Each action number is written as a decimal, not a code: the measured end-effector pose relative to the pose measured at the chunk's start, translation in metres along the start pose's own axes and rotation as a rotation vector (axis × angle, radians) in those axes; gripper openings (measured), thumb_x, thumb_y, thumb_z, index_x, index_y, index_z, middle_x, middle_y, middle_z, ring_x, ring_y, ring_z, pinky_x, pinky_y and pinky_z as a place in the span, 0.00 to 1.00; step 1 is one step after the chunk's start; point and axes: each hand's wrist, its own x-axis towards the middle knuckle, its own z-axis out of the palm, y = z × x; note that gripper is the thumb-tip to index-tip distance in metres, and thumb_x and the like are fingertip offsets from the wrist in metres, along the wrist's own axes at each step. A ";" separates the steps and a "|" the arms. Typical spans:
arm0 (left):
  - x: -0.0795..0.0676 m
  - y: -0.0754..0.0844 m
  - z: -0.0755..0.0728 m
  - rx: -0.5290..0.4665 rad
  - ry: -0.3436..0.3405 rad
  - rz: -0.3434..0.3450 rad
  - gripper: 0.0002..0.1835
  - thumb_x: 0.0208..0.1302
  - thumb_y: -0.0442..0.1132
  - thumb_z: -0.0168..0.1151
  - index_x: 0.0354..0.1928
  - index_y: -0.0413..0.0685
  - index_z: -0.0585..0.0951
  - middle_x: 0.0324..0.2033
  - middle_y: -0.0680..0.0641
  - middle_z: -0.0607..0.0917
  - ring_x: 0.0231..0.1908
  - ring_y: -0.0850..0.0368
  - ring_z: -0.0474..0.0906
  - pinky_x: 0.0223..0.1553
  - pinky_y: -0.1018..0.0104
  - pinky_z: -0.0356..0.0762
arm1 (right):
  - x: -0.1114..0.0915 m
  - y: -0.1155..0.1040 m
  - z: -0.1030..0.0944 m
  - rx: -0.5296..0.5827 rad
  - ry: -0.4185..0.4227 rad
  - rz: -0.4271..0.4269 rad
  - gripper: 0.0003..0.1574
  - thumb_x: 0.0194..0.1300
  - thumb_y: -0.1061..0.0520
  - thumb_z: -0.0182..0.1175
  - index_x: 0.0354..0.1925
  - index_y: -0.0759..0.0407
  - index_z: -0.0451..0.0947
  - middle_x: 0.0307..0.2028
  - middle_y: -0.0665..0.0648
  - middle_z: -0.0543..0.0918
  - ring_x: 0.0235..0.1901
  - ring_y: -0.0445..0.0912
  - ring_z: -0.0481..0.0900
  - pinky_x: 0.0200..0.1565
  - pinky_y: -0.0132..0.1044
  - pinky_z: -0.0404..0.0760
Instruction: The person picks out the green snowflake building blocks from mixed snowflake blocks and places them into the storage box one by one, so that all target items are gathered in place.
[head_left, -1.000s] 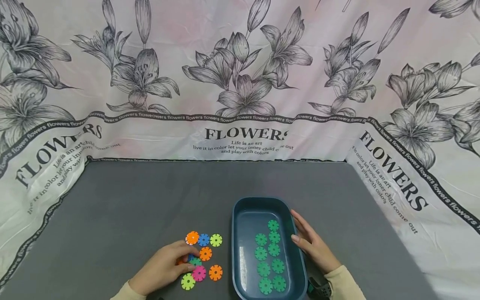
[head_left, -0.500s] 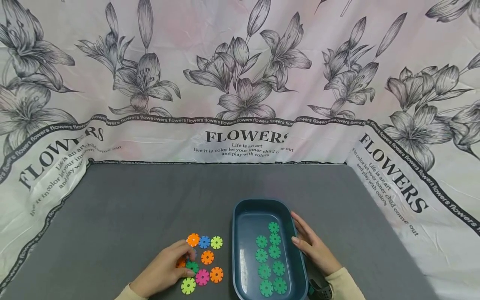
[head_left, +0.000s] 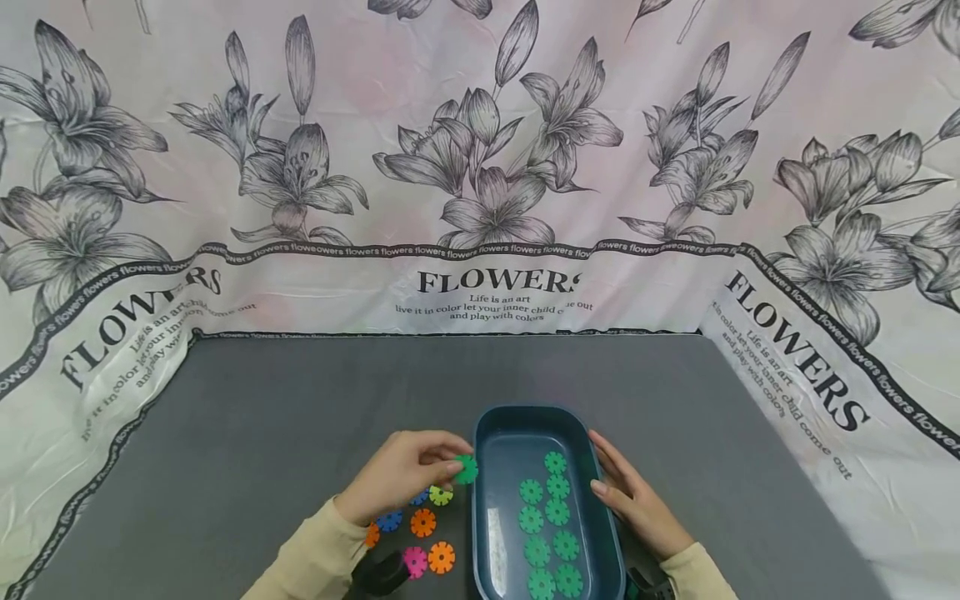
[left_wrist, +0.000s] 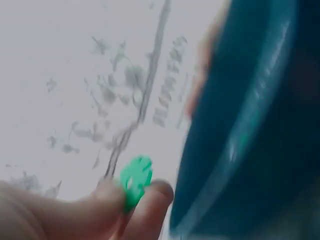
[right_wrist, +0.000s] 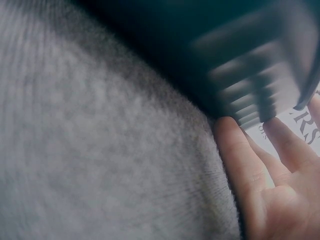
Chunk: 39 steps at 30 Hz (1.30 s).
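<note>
My left hand (head_left: pixel 408 471) pinches a green notched interlocking disc (head_left: pixel 467 469) between thumb and fingers. In the head view the disc overlaps the left rim of a dark blue tray (head_left: pixel 482 533); the left wrist view shows the disc (left_wrist: pixel 136 182) standing on edge beside the tray wall. Several green discs (head_left: pixel 537 551) lie inside the tray, in two columns toward its right side. My right hand (head_left: pixel 641 508) rests against the tray's right side with fairly straight fingers. Its fingertips (right_wrist: pixel 227 127) touch the outer wall.
Left of the tray lie an orange disc (head_left: pixel 423 523), a blue disc (head_left: pixel 389 521), a pink disc (head_left: pixel 416 562) and others, partly hidden by the left hand and sleeve. A flower-print cloth (head_left: pixel 495 287) hangs behind the grey tabletop (head_left: pixel 337 383).
My left hand has picked the green disc out of the mixed group and carried it up and right to the tray's left rim. The right hand stays at the tray's side.
</note>
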 end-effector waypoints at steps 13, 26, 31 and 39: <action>0.096 0.024 0.050 -0.049 -0.062 -0.236 0.12 0.65 0.27 0.56 0.47 0.40 0.84 0.48 0.42 0.83 0.35 0.51 0.85 0.44 0.55 0.81 | 0.001 0.002 0.005 0.036 -0.014 -0.003 0.38 0.75 0.53 0.47 0.75 0.37 0.44 0.75 0.57 0.43 0.73 0.59 0.42 0.65 0.60 0.60; 0.103 0.015 0.063 0.320 0.015 -0.225 0.15 0.53 0.20 0.56 0.39 0.37 0.87 0.42 0.41 0.86 0.27 0.57 0.74 0.22 0.70 0.68 | 0.005 -0.002 0.008 0.039 -0.018 0.001 0.39 0.74 0.53 0.49 0.75 0.38 0.44 0.75 0.57 0.45 0.73 0.56 0.46 0.64 0.51 0.65; 0.104 0.012 0.065 0.368 0.042 -0.191 0.13 0.49 0.19 0.58 0.34 0.37 0.87 0.36 0.43 0.86 0.29 0.56 0.71 0.22 0.69 0.67 | 0.006 -0.003 0.008 0.031 -0.015 -0.013 0.38 0.74 0.54 0.48 0.74 0.35 0.45 0.75 0.56 0.45 0.73 0.56 0.46 0.65 0.56 0.62; 0.098 0.014 0.068 0.488 0.078 -0.117 0.08 0.49 0.21 0.61 0.26 0.39 0.85 0.28 0.47 0.84 0.23 0.58 0.71 0.24 0.67 0.72 | 0.006 -0.003 0.007 0.032 -0.019 -0.015 0.38 0.74 0.54 0.48 0.74 0.35 0.45 0.75 0.56 0.46 0.72 0.56 0.48 0.64 0.53 0.65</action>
